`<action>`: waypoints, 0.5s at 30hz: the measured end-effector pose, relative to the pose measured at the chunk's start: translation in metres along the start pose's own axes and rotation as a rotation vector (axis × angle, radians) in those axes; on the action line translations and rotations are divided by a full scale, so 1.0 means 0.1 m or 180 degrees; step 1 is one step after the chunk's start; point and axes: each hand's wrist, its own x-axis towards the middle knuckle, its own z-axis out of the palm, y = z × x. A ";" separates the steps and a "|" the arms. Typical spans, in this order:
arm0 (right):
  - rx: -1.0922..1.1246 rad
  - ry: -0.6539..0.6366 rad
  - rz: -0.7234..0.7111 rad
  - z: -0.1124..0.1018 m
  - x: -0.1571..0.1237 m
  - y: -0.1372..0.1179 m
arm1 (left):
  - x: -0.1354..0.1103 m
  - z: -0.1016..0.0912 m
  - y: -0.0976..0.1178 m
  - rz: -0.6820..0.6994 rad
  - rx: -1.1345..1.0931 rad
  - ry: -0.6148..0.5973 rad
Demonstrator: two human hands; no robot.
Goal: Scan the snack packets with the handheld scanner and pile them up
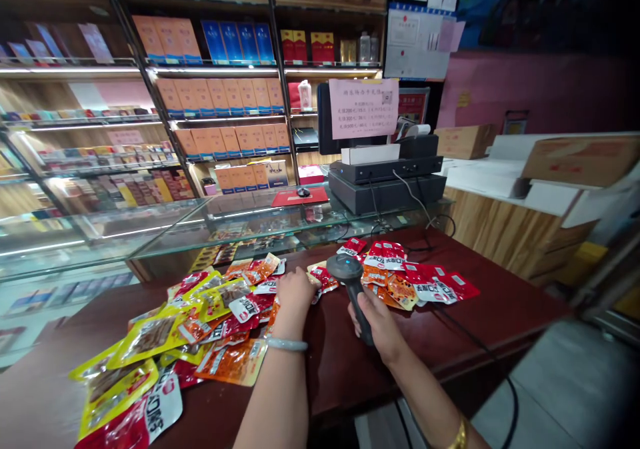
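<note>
My right hand is wrapped round the handle of a dark barcode scanner, its head pointing away and a little left. My left hand is closed at the right edge of a heap of snack packets; a red snack packet shows just beyond its fingers. Whether the fingers grip that packet is hidden behind the hand. The heap mixes yellow, orange and red-and-white packets. More red and orange packets lie in a smaller group right of the scanner.
A dark red table carries the packets. Behind it stand a glass counter, a black cash drawer and a monitor with a pink notice. The scanner cable trails right over the table edge. Boxed goods fill the shelves.
</note>
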 end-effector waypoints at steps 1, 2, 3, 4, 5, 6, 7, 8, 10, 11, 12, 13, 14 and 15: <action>0.0010 -0.0001 0.0000 0.00 0.00 0.00 | 0.01 -0.01 -0.04 -0.0047 0.0132 -0.0101; 0.0021 0.0001 -0.0001 0.00 0.00 0.00 | 0.01 -0.02 -0.06 -0.0032 0.0221 -0.0157; 0.0032 0.0007 -0.0003 0.00 0.00 -0.01 | 0.01 -0.02 -0.07 0.0015 0.0289 -0.0166; 0.0042 0.0006 -0.0005 0.00 0.00 -0.01 | 0.01 -0.02 -0.07 0.0068 0.0339 -0.0142; 0.0051 0.0005 -0.0007 0.00 -0.01 -0.01 | 0.00 -0.02 -0.06 0.0111 0.0368 -0.0115; 0.0058 -0.0001 -0.0009 0.01 -0.01 -0.02 | -0.01 -0.02 -0.04 0.0125 0.0365 -0.0100; 0.0064 -0.0008 -0.0012 0.01 -0.01 -0.02 | -0.01 -0.02 -0.03 0.0112 0.0329 -0.0089; 0.0070 -0.0016 -0.0017 0.01 -0.02 -0.03 | -0.02 -0.02 -0.01 0.0060 0.0255 -0.0102; 0.0082 -0.0031 -0.0031 0.02 -0.02 -0.04 | -0.03 -0.04 0.02 -0.0133 -0.0007 -0.0149; 0.0087 -0.0038 -0.0040 0.02 -0.02 -0.04 | -0.03 -0.04 0.03 -0.0247 -0.0159 -0.0146; 0.0092 -0.0049 -0.0050 0.02 -0.02 -0.03 | -0.03 -0.05 0.03 -0.0334 -0.0302 -0.0108; 0.0097 -0.0056 -0.0059 0.01 -0.01 -0.03 | -0.02 -0.04 0.02 -0.0386 -0.0425 -0.0045; 0.0103 -0.0063 -0.0068 0.01 -0.01 -0.02 | 0.00 -0.04 0.01 -0.0415 -0.0528 0.0045; 0.0110 -0.0068 -0.0078 0.00 -0.01 -0.01 | 0.02 -0.03 -0.01 -0.0427 -0.0616 0.0141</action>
